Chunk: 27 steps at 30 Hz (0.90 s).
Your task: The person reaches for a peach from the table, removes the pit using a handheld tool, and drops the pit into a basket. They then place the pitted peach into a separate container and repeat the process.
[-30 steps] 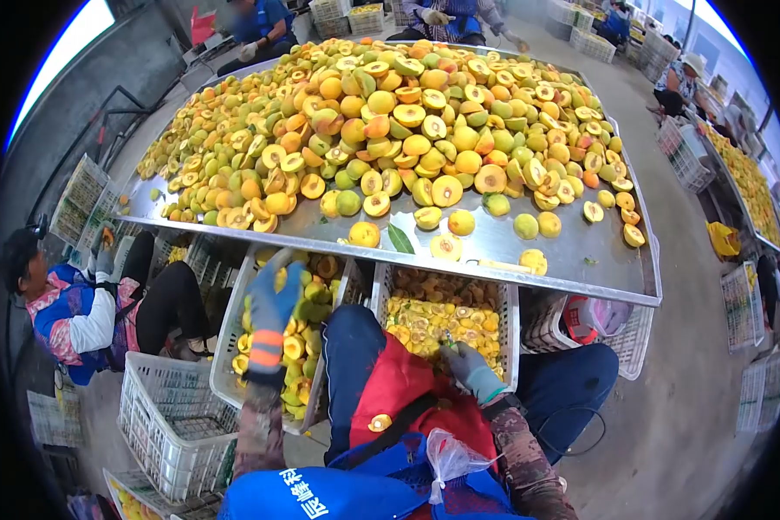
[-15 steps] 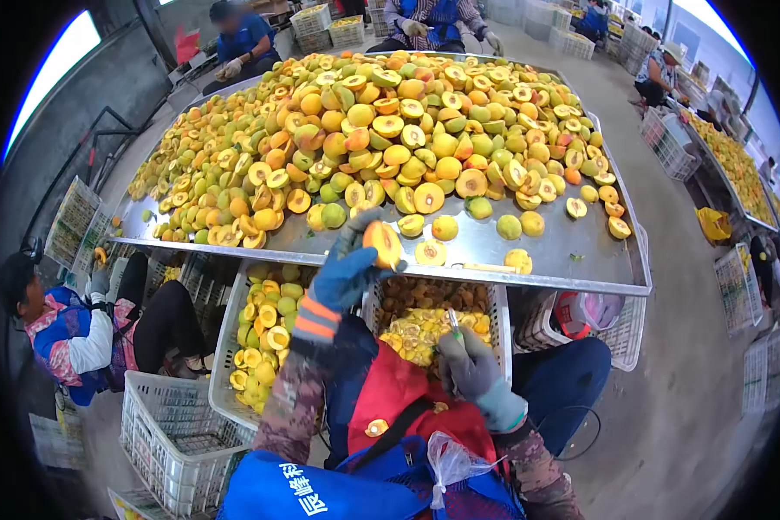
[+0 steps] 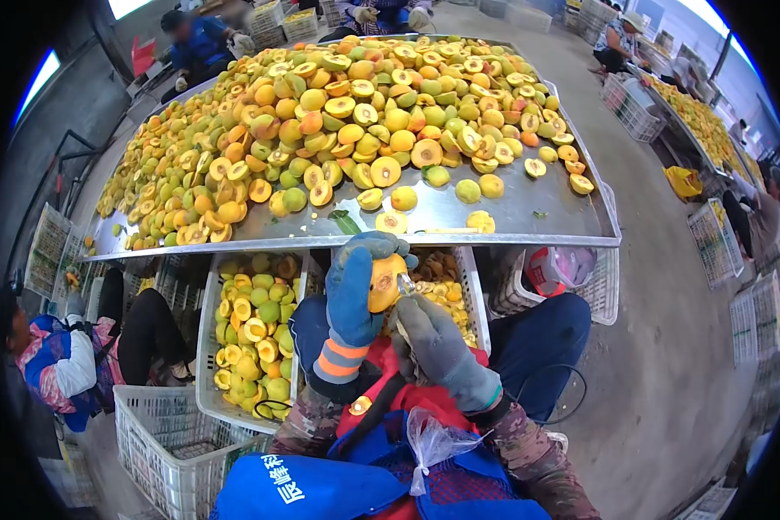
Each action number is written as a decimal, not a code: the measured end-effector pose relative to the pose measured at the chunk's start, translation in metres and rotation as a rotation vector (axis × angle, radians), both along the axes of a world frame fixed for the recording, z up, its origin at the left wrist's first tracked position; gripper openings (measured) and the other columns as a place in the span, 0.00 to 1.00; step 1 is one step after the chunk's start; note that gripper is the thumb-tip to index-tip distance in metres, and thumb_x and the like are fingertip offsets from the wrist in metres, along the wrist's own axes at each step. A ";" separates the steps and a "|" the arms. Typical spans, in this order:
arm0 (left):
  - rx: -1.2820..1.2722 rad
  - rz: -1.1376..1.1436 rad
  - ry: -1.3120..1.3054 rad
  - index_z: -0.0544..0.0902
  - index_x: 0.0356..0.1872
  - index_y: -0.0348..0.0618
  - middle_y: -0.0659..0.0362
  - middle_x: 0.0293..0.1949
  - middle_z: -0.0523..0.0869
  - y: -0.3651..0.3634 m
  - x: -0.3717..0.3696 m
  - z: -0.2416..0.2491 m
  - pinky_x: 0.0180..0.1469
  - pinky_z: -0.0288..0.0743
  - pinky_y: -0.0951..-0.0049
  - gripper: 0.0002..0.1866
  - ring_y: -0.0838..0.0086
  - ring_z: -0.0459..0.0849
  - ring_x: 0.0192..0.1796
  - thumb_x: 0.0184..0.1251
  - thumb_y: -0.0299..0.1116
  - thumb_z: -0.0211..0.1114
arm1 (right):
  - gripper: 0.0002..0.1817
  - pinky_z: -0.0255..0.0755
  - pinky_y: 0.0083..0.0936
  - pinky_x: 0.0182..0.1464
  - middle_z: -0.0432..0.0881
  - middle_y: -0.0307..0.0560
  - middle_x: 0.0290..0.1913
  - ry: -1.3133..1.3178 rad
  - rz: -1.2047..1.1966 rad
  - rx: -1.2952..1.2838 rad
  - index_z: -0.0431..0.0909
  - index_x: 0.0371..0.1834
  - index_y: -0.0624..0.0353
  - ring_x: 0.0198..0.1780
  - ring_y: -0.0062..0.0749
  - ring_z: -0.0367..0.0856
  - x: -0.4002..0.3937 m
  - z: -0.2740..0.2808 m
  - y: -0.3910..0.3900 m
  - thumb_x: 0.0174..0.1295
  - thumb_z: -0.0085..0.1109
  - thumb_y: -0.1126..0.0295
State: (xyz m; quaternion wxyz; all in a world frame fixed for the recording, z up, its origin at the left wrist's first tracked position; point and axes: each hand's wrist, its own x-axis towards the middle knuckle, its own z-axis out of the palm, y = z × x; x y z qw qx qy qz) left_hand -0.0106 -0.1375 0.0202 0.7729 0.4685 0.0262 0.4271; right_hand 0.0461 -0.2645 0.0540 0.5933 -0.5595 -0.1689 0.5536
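Observation:
My left hand (image 3: 353,290), in a blue and grey glove, is closed around a peach half (image 3: 385,282) with its cut face turned to the right. In my right hand (image 3: 438,334), gloved in grey, is a small metal pitting tool (image 3: 406,283); its tip touches the cut face of the fruit. Both hands are over my lap, just below the near edge of the metal table (image 3: 529,227). Under them stands a crate (image 3: 477,299) of pits and yellow scraps, partly hidden by my hands.
Halved peaches (image 3: 347,121) are heaped on the table. Left of my knees stands a crate of pitted halves (image 3: 256,338), with another white crate (image 3: 178,451) beside it. A co-worker (image 3: 78,355) sits at far left; others work across the table. A red bucket (image 3: 550,269) stands at right.
My left hand has brought the peach half down from the table edge towards my lap. My right hand has raised the tool to the fruit. The view has shifted slightly.

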 end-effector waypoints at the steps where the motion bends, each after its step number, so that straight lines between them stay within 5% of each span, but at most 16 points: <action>1: 0.045 0.008 0.068 0.75 0.43 0.36 0.50 0.45 0.79 -0.001 -0.003 -0.001 0.51 0.77 0.59 0.16 0.60 0.82 0.46 0.73 0.42 0.49 | 0.18 0.63 0.21 0.16 0.71 0.39 0.19 -0.022 -0.013 0.006 0.70 0.36 0.58 0.14 0.24 0.70 -0.001 -0.001 -0.001 0.68 0.45 0.52; 3: 0.093 0.010 0.137 0.75 0.43 0.38 0.50 0.45 0.78 -0.006 -0.004 0.000 0.52 0.77 0.56 0.17 0.61 0.81 0.48 0.73 0.43 0.50 | 0.16 0.63 0.21 0.15 0.71 0.39 0.19 -0.042 -0.034 0.014 0.70 0.39 0.58 0.13 0.24 0.69 -0.004 -0.017 0.003 0.69 0.44 0.55; 5: 0.236 0.141 0.137 0.75 0.42 0.38 0.50 0.45 0.79 -0.016 -0.003 0.006 0.51 0.77 0.58 0.16 0.61 0.81 0.46 0.72 0.42 0.51 | 0.15 0.62 0.21 0.15 0.70 0.39 0.17 -1.322 -0.376 0.423 0.70 0.38 0.58 0.13 0.23 0.69 -0.007 -0.057 0.012 0.70 0.44 0.57; 9: 0.313 0.165 0.191 0.76 0.42 0.38 0.49 0.45 0.79 -0.019 -0.007 0.003 0.50 0.77 0.59 0.16 0.61 0.81 0.46 0.72 0.42 0.52 | 0.13 0.62 0.21 0.14 0.70 0.39 0.16 -1.080 -0.324 0.349 0.68 0.35 0.57 0.13 0.22 0.69 -0.013 -0.045 0.007 0.70 0.43 0.59; 11: 0.266 0.164 0.240 0.76 0.41 0.38 0.49 0.44 0.78 -0.021 -0.012 0.005 0.50 0.77 0.60 0.16 0.61 0.81 0.46 0.72 0.43 0.52 | 0.13 0.62 0.21 0.15 0.70 0.39 0.16 -0.174 0.042 0.042 0.68 0.34 0.57 0.13 0.22 0.70 -0.012 -0.010 -0.004 0.70 0.42 0.59; 16: 0.064 0.021 0.099 0.78 0.38 0.37 0.51 0.43 0.79 -0.020 -0.011 -0.001 0.49 0.77 0.65 0.09 0.66 0.80 0.44 0.69 0.31 0.51 | 0.14 0.61 0.20 0.13 0.70 0.39 0.15 -0.114 0.199 -0.107 0.67 0.33 0.57 0.12 0.20 0.68 -0.005 -0.013 -0.003 0.71 0.41 0.58; 18: 0.213 0.160 0.190 0.78 0.38 0.37 0.51 0.43 0.78 -0.022 -0.013 -0.005 0.48 0.77 0.65 0.10 0.66 0.80 0.44 0.69 0.31 0.51 | 0.17 0.59 0.20 0.10 0.69 0.38 0.14 -0.916 -0.162 0.279 0.67 0.31 0.56 0.10 0.20 0.66 -0.014 -0.054 0.007 0.71 0.40 0.55; 19: 0.212 0.162 0.190 0.78 0.38 0.37 0.51 0.43 0.78 -0.023 -0.014 -0.005 0.48 0.77 0.65 0.10 0.66 0.80 0.44 0.69 0.31 0.51 | 0.17 0.59 0.20 0.10 0.69 0.38 0.14 -0.916 -0.159 0.279 0.67 0.31 0.56 0.10 0.20 0.66 -0.013 -0.059 0.007 0.71 0.40 0.55; 22: 0.183 0.174 0.268 0.77 0.38 0.37 0.52 0.44 0.78 -0.023 -0.016 -0.006 0.48 0.77 0.65 0.09 0.66 0.80 0.44 0.69 0.31 0.51 | 0.19 0.65 0.25 0.14 0.73 0.40 0.18 -0.826 -0.125 0.350 0.70 0.33 0.57 0.15 0.23 0.73 0.000 -0.047 0.005 0.69 0.45 0.52; 24: 0.089 0.119 0.159 0.78 0.37 0.37 0.52 0.44 0.78 -0.026 -0.021 -0.007 0.50 0.76 0.65 0.09 0.66 0.80 0.44 0.69 0.32 0.51 | 0.18 0.66 0.26 0.15 0.75 0.43 0.20 -0.033 0.346 -0.112 0.70 0.34 0.59 0.16 0.24 0.74 0.010 -0.010 -0.008 0.69 0.46 0.53; 27: 0.093 0.131 0.146 0.77 0.43 0.38 0.52 0.45 0.78 -0.025 -0.020 -0.016 0.53 0.75 0.65 0.12 0.66 0.79 0.47 0.71 0.36 0.51 | 0.18 0.67 0.28 0.17 0.75 0.44 0.20 -0.140 0.266 -0.088 0.70 0.33 0.60 0.15 0.27 0.74 -0.002 -0.019 -0.002 0.69 0.47 0.55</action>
